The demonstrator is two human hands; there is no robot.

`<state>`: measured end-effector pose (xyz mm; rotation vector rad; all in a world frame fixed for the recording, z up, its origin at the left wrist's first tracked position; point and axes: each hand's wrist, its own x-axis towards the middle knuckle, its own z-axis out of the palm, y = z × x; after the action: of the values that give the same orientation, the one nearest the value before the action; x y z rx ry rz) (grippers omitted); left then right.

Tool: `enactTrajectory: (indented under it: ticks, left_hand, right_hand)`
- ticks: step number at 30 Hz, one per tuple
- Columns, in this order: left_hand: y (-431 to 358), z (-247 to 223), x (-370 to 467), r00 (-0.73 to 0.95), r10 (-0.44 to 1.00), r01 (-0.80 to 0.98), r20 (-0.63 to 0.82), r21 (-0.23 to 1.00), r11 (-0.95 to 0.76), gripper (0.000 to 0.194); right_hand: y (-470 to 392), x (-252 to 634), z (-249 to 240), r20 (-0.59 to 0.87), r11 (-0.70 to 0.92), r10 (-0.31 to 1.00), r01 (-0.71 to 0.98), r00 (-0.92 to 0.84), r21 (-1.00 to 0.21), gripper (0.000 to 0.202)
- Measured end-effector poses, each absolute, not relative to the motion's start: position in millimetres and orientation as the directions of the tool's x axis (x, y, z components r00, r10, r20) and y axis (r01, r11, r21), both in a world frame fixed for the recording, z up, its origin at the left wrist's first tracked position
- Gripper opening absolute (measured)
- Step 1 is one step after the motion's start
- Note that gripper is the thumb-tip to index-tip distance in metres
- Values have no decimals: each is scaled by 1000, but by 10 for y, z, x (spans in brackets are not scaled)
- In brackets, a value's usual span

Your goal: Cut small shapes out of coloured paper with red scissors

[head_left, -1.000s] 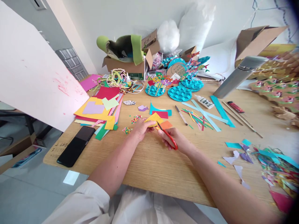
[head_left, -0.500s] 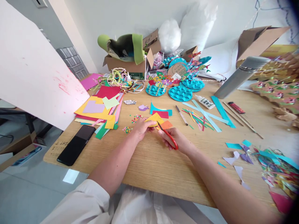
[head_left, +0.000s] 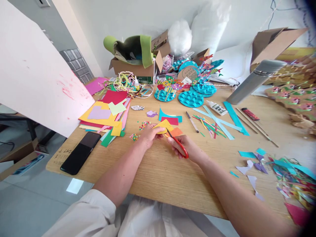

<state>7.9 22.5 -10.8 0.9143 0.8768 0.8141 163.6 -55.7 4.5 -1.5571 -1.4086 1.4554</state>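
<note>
A wide, wood-grained tan surface (head_left: 158, 179) fills the lower half of the frame, with a layered stack of coloured paper sheets (head_left: 103, 114) at left. Near the frame's centre I see scissors with red plastic handles (head_left: 178, 143), dark blades angled to the upper left and meeting a thin, angular piece of yellow paper (head_left: 163, 126). The left hand (head_left: 148, 136) pinches that paper by its near side, thumb on top. The right hand (head_left: 190, 147) is curled round the red handles. A smaller orange paper piece (head_left: 176, 132) shows just right of the yellow.
</note>
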Motion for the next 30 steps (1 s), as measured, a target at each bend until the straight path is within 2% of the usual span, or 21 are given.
enactTrajectory:
  ticks: [15,21,30]
  left_hand:
    - [227,-120,77,420,863,-193,-281,901,388,30]
    - [225,-99,90,347,905,-248,-245,907,341,36]
    - [235,-126,90,322,913,-283,-251,895,346,31]
  right_hand:
    - [-553,1640,77,-333,-278,932,306,-143,-911,51]
    - [-544,1648,54,-359,-306,922,302,-141,-903,50]
    - [-557,1638,81,-380,-339,918,272,-114,-901,53]
